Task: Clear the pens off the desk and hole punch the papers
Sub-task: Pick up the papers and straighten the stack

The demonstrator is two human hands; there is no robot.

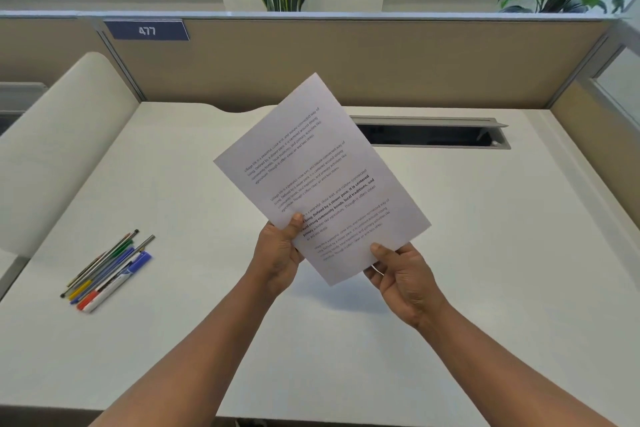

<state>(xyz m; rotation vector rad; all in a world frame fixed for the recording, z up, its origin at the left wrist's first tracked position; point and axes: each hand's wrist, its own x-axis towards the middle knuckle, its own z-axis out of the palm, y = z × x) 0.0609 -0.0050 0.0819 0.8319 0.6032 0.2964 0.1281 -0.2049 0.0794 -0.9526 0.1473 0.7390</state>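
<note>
Printed white papers (322, 170) are held tilted above the middle of the white desk (467, 253), top corner leaning away to the left. My left hand (278, 253) pinches their lower left edge with the thumb on the printed side. My right hand (398, 274) pinches the bottom right edge, thumb on top. A bundle of several pens and markers (107, 270) lies on the desk at the left, side by side, well apart from both hands. No hole punch is in view.
An open cable slot (429, 135) with a raised grey lid sits at the back of the desk. A beige partition (346, 59) with a "477" label (147, 30) walls the rear. A curved white divider (59, 149) stands left. Plants rise behind the partition.
</note>
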